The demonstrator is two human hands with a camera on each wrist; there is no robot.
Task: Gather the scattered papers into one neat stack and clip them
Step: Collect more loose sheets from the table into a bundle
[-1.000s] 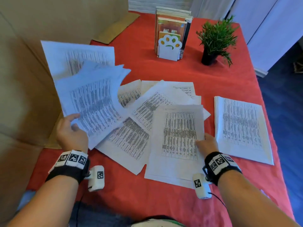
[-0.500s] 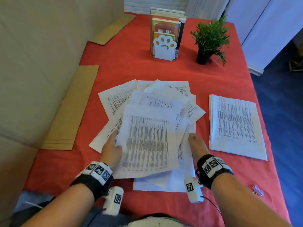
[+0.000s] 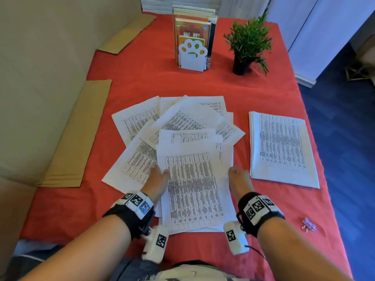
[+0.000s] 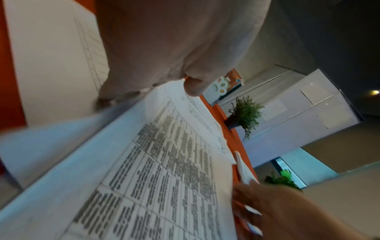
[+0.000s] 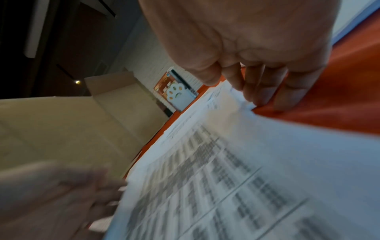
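Observation:
Printed sheets lie fanned out on the red tablecloth (image 3: 203,82). On top of this scattered pile (image 3: 142,122) rests a bundle of papers (image 3: 192,185), roughly squared and facing me. My left hand (image 3: 159,179) grips the bundle's left edge, thumb (image 4: 193,87) on top of it. My right hand (image 3: 240,179) holds its right edge, thumb above and fingertips (image 5: 259,95) down at the edge by the cloth. A small pink binder clip (image 3: 308,225) lies on the cloth to the right of my right wrist.
A separate neat stack of sheets (image 3: 282,149) lies to the right. At the back stand a paw-shaped bookend with books (image 3: 192,55) and a potted plant (image 3: 247,43). Flat cardboard pieces (image 3: 75,138) lie along the left, by a beige wall.
My left hand swung its raised sheets from the left down onto the middle pile. My right hand shifted to the bundle's right edge. The bundle now sits straighter between both hands.

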